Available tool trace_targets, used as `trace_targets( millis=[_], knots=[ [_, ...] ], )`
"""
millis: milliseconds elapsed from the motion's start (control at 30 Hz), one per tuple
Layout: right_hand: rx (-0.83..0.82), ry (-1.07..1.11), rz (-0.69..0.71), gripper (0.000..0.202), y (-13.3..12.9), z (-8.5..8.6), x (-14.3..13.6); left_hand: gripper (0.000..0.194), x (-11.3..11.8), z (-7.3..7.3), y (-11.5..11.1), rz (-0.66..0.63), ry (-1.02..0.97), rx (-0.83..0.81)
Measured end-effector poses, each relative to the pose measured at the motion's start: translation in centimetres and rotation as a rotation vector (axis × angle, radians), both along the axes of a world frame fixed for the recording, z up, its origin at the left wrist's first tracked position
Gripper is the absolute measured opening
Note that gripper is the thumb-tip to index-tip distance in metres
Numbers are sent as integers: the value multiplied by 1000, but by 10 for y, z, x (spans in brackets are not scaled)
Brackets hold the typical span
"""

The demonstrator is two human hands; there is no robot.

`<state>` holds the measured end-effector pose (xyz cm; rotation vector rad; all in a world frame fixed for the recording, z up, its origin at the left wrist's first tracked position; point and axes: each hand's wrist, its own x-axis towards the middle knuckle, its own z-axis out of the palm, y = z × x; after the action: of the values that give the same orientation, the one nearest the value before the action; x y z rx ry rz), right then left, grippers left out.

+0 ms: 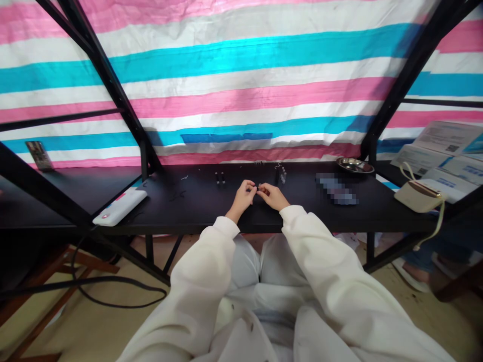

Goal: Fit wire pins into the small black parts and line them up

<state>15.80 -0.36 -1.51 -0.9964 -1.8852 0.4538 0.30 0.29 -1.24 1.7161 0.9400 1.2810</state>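
Over the middle of the black table (pixel 188 211), my left hand (pixel 243 197) and my right hand (pixel 273 196) meet with fingertips nearly touching. Thumbs and forefingers are pinched around a small dark piece (pixel 257 188), mostly hidden by the fingers and too tiny to name. Two short dark cylinders with pale ends (pixel 220 178) stand just beyond my left hand. Behind my right hand is a cluster of small grey-and-dark cylinders (pixel 283 175). A row of tiny pieces (pixel 259 162) lies at the table's back edge.
On the left lies a white power strip (pixel 119 208). To the right are a blurred-out item (pixel 336 189), a shiny metal dish (pixel 354 165), a cream handbag (pixel 417 196) and white boxes (pixel 449 151). Black frame posts (pixel 405 70) slant up both sides before a striped sheet (pixel 245 55).
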Motion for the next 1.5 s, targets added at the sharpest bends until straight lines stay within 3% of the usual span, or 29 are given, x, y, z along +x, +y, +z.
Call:
trace_targets(
  millis=[233, 367, 467, 567, 700, 1100, 1500],
  knots=[
    [-3, -16, -40, 21, 4, -4, 2, 15, -1, 4, -4, 55, 19, -5],
    [12, 30, -320, 19, 9, -3, 13, 17, -2, 6, -6, 168, 62, 35],
    [-81, -8, -583, 16, 12, 2, 24, 16, -3, 6, -6, 206, 116, 56],
    [-206, -95, -718, 15, 15, 7, 34, 16, -3, 5, -5, 225, 164, 67],
    [-282, -182, -743, 16, 21, 10, 41, 16, -2, 6, -5, 231, 194, 64],
    [-294, -246, -760, 19, 33, 9, 43, 18, -2, 9, -9, 244, 236, 45],
    [-303, -283, -786, 15, 26, 9, 52, 18, -2, 10, -10, 248, 244, 45]
  ],
)
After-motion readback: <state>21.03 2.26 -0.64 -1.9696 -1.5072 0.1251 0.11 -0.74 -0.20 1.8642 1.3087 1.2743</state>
